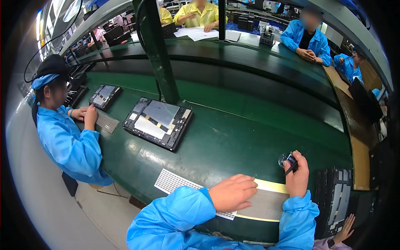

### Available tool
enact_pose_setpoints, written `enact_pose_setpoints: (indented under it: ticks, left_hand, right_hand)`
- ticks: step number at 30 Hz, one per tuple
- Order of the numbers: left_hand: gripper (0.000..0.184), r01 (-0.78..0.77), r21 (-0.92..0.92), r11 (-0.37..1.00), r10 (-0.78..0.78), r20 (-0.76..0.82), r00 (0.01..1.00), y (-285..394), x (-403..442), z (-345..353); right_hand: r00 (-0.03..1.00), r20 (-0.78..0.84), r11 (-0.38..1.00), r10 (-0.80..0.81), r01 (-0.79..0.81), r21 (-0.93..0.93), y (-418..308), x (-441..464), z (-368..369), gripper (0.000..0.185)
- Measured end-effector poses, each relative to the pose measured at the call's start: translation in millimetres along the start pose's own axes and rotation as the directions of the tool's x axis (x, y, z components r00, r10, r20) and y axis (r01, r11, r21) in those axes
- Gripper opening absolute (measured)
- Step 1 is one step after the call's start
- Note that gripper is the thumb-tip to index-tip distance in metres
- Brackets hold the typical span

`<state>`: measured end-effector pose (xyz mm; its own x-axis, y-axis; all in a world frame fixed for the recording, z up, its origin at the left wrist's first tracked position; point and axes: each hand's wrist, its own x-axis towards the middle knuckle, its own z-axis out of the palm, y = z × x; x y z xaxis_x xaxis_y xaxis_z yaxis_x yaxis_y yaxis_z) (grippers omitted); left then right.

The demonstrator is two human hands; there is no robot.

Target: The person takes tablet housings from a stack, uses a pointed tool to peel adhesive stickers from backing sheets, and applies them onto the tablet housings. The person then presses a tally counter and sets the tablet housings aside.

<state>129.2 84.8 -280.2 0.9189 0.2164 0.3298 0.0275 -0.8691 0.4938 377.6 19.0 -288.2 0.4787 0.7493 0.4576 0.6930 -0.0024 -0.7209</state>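
My left hand [233, 193] lies palm down with its fingers stretched out, on the sheets at the bench's near edge. Beneath and to its left is a white sheet with rows of small dark rectangles [177, 181]. On the right, under my fingertips, lies a finely lined grey sheet with pale yellow edges [264, 203]. Above that sheet's right end, my right hand [297, 177] is closed around a small black object [293, 162]. A label and a clear round part show on it, but its exact kind I cannot make out.
An opened black tablet-like device [158, 123] lies on the green bench [233, 146], a similar one [105, 98] beyond it. More devices [335, 202] stand at right beside another person's hand [345, 230]. A co-worker in blue [68, 137] handles a lined sheet [107, 121] at left. A green post [160, 62] rises mid-bench.
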Motion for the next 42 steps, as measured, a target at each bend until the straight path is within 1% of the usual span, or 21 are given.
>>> enact_pose_setpoints:
  ticks: [4, 7, 10, 13, 16, 19, 22, 25, 26, 27, 28, 31, 32, 33, 35, 36, 37, 39, 41, 42]
  left_hand:
    - [0.042, 0.002, 0.005, 1.0, -0.002, -0.006, 1.0, 0.8, 0.3, 0.7]
    - [0.042, 0.003, 0.005, 1.0, -0.003, -0.008, 1.0, 1.7, -0.2, -0.3]
    - [0.042, 0.004, -0.008, 1.0, -0.004, -0.017, 1.0, 1.9, -0.4, -1.2]
    - [0.042, 0.0, -0.012, 1.0, 0.0, -0.019, 1.0, 1.7, -0.3, 0.3]
    - [0.042, -0.007, -0.002, 1.0, 0.007, -0.023, 1.0, -0.2, -1.0, 0.9]
    - [0.042, -0.014, 0.001, 1.0, 0.014, -0.026, 1.0, -0.8, -1.6, 3.7]
    - [0.042, -0.011, 0.013, 1.0, 0.012, -0.037, 0.999, -1.2, -2.3, 3.6]
    - [0.042, -0.005, 0.017, 1.0, 0.005, -0.034, 0.999, -0.2, -2.9, 3.2]
    - [0.042, -0.002, 0.018, 1.0, 0.002, -0.031, 1.0, 0.6, -2.9, 2.6]
    - [0.042, 0.001, 0.018, 1.0, -0.001, -0.029, 1.0, 1.2, -2.8, 2.2]
    - [0.042, 0.002, 0.01, 1.0, -0.002, -0.04, 0.999, 0.9, -2.9, 3.7]
    - [0.041, 0.006, 0.003, 1.0, -0.005, -0.053, 0.999, -1.1, -2.6, 6.6]
    - [0.041, 0.007, 0.007, 1.0, -0.006, -0.041, 0.999, -0.8, -1.9, 6.2]
    - [0.041, 0.005, 0.012, 1.0, -0.005, -0.03, 1.0, -0.5, -1.2, 6.0]
    - [0.041, 0.045, 0.001, 0.999, -0.045, 0.013, 0.999, -0.3, -0.8, 3.6]
    - [0.041, 0.042, -0.011, 0.999, -0.042, 0.047, 0.998, 1.2, 1.2, 3.0]
    - [0.041, 0.046, -0.003, 0.999, -0.046, 0.01, 0.999, 3.8, 1.6, 3.7]
    - [0.041, -0.007, 0.001, 1.0, 0.007, -0.028, 1.0, 6.6, 0.3, 2.5]
    - [0.042, -0.005, 0.012, 1.0, 0.005, -0.027, 1.0, 14.5, 5.2, -5.5]
    - [0.042, -0.014, 0.021, 1.0, 0.014, -0.01, 1.0, 16.0, 7.1, -6.6]
  right_hand:
    - [1.0, 0.011, 0.997, -0.018, 0.019, -0.072, -8.2, -0.1, -1.8, 0.038]
    - [0.996, 0.014, 0.996, 0.09, -0.09, 0.0, -16.6, -2.7, -3.2, 0.039]
    - [1.0, 0.005, 0.997, -0.025, 0.026, -0.07, -5.3, -3.2, -0.8, 0.043]
    - [0.998, 0.04, 0.988, -0.052, 0.057, -0.145, -5.8, -1.7, -3.3, 0.045]
    - [0.997, 0.039, 0.997, 0.072, -0.073, 0.033, -0.8, -3.4, -0.6, 0.047]
    - [0.996, 0.041, 0.996, 0.079, -0.081, 0.038, -5.2, -5.0, -1.1, 0.048]
    - [0.997, 0.019, 0.994, 0.075, -0.076, 0.083, -7.6, -6.1, 0.1, 0.049]
    - [0.993, -0.045, 0.983, 0.106, -0.098, 0.157, -11.8, -7.8, 1.5, 0.049]
    - [0.995, -0.1, 0.999, -0.031, 0.034, 0.029, -14.1, -7.8, -0.4, 0.046]
    - [0.975, -0.135, 0.981, -0.175, 0.161, -0.106, -18.0, -7.5, -4.0, 0.043]
    - [0.936, -0.151, 0.93, -0.319, 0.278, -0.241, -22.7, -6.7, -7.8, 0.04]
    - [0.894, 0.031, 0.892, -0.448, 0.449, -0.047, -54.4, -19.7, -18.5, 0.028]
    - [0.86, 0.108, 0.865, -0.499, 0.502, -0.002, -70.5, -22.1, -15.8, 0.02]
    - [0.789, 0.211, 0.811, -0.576, 0.584, 0.033, -81.6, -22.8, -13.6, 0.02]
    - [0.719, 0.358, 0.783, -0.596, 0.62, 0.06, -66.5, -31.0, -6.9, 0.019]
    - [0.753, 0.399, 0.827, -0.524, 0.561, 0.028, -63.3, -34.6, -3.5, 0.019]
    - [0.795, 0.425, 0.872, -0.433, 0.488, -0.025, -60.8, -40.1, 0.0, 0.018]
    - [0.823, 0.466, 0.931, -0.324, 0.364, 0.005, -49.0, -40.2, 9.9, 0.019]
    - [0.854, 0.451, 0.957, -0.261, 0.289, 0.006, -49.9, -39.9, 12.1, 0.023]
    - [0.84, 0.469, 0.946, -0.273, 0.323, -0.028, -49.0, -41.4, 11.3, 0.023]
